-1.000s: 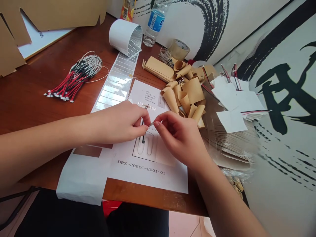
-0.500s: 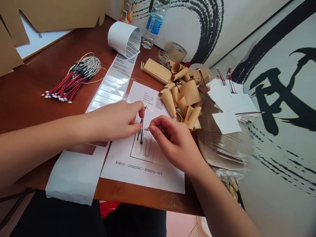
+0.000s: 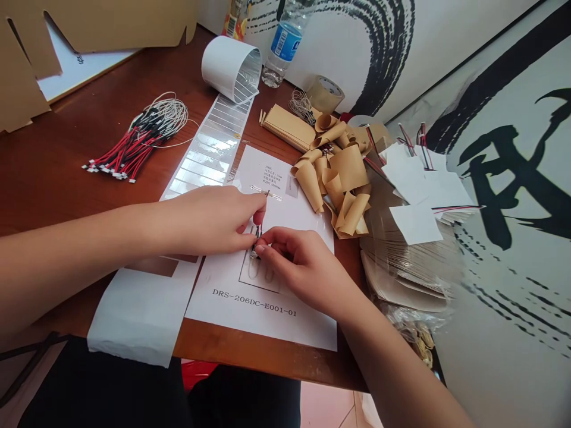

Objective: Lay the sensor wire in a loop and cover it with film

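Over a printed paper sheet (image 3: pixel 261 324) with a wire-loop drawing, my left hand (image 3: pixel 218 219) pinches a thin wire lead (image 3: pixel 258 230), dark with some red. My right hand (image 3: pixel 301 261) has thumb and forefinger pressed together against the lower part of the lead. At those fingertips shows a small shiny piece (image 3: pixel 254 252), maybe a foil or clear sticker; its exact kind cannot be made out. The two hands nearly touch. Left of the sheet runs a strip of silvery labels (image 3: pixel 206 156), its roll (image 3: pixel 223 68) curled at the back.
A bundle of red, black and white wire harnesses (image 3: pixel 143 137) lies at the left. Rolled brown paper pieces (image 3: pixel 330 178), a tape roll (image 3: pixel 325 94) and a water bottle (image 3: pixel 284 50) stand behind. Stacked white cards (image 3: pixel 414 223) with wires sit at the right. Cardboard (image 3: pixel 120 27) fills the back left.
My right hand has moved left and slightly down, bringing the small shiny piece against the wire lead. My left hand keeps its pinch. The whole view has shifted a little.
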The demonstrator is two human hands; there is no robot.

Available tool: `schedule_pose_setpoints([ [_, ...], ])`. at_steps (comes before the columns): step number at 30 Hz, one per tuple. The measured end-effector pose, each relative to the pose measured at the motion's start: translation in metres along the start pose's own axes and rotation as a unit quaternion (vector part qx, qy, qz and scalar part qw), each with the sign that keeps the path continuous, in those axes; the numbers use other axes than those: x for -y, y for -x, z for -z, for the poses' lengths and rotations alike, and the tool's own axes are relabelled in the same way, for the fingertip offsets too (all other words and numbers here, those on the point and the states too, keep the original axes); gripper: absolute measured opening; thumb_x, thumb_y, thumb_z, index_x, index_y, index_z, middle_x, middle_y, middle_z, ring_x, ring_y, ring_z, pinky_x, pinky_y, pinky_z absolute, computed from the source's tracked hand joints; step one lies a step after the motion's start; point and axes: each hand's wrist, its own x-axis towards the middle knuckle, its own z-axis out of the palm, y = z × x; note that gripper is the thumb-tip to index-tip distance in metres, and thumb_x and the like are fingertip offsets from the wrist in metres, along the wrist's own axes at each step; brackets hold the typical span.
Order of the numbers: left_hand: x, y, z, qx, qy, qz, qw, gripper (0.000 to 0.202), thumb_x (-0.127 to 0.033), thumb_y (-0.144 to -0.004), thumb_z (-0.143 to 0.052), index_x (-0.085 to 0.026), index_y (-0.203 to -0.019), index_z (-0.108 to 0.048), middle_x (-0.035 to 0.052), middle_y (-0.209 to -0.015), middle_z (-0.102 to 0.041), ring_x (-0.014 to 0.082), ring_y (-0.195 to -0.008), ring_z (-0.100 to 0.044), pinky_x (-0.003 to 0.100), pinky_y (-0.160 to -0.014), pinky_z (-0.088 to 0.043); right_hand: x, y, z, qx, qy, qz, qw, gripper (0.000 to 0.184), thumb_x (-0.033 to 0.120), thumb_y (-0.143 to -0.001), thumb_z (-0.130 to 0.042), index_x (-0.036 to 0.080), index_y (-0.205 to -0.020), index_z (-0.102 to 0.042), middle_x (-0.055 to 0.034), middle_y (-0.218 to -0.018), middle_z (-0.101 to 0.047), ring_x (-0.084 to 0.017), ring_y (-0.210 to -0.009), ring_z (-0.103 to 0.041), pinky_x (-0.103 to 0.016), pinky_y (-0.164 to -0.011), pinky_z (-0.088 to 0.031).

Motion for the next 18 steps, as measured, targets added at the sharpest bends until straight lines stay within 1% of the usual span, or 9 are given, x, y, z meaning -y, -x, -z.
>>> schedule_pose_setpoints([
  [4,-0.0003,0.0014,0.0011,0.000,0.014,0.000,1.000,0.022,-0.040,-0.091,-0.055,-0.024,-0.105,-0.059,0.0017,-0.079,-0.072,0.0197,-0.063,-0.059,0.031,-0.060,-0.033,0.0015,-0.0001,-0.0021,-0.022,0.024,0.018,0.999,0.019,0.025,-0.098,-0.055,0.018,-0.082,-0.063,0.0082,-0.053,-0.044,-0.010,-0.052,-0.035,-0.027,-0.051,-0.026],
  [7,-0.0005,0.0023,0.0013,0.005,0.015,0.000,1.000,0.023,-0.037,-0.089,-0.056,-0.023,-0.107,-0.059,0.0021,-0.079,-0.073,0.0198,-0.063,-0.059,0.031,-0.059,-0.033,0.0018,0.0004,-0.0031,-0.035,0.042,0.023,0.998,0.016,0.023,-0.097,-0.056,0.019,-0.083,-0.063,0.0085,-0.053,-0.045,-0.010,-0.051,-0.036,-0.027,-0.053,-0.027],
  [12,-0.0010,0.0027,0.0006,0.016,0.009,-0.013,1.000,0.028,-0.042,-0.090,-0.057,-0.023,-0.110,-0.058,0.0024,-0.083,-0.074,0.0206,-0.067,-0.062,0.031,-0.059,-0.034,0.0021,0.0015,-0.0039,-0.042,0.055,0.031,0.997,0.014,0.022,-0.095,-0.056,0.019,-0.083,-0.062,0.0088,-0.051,-0.045,-0.010,-0.051,-0.036,-0.026,-0.054,-0.028],
  [18,-0.0014,0.0028,0.0005,0.023,0.003,-0.014,1.000,0.026,-0.041,-0.089,-0.057,-0.024,-0.109,-0.057,0.0019,-0.082,-0.073,0.0208,-0.069,-0.062,0.031,-0.058,-0.034,0.0021,0.0019,-0.0056,-0.050,0.050,0.035,0.997,0.014,0.021,-0.094,-0.056,0.019,-0.082,-0.062,0.0089,-0.052,-0.044,-0.010,-0.050,-0.035,-0.025,-0.052,-0.027],
])
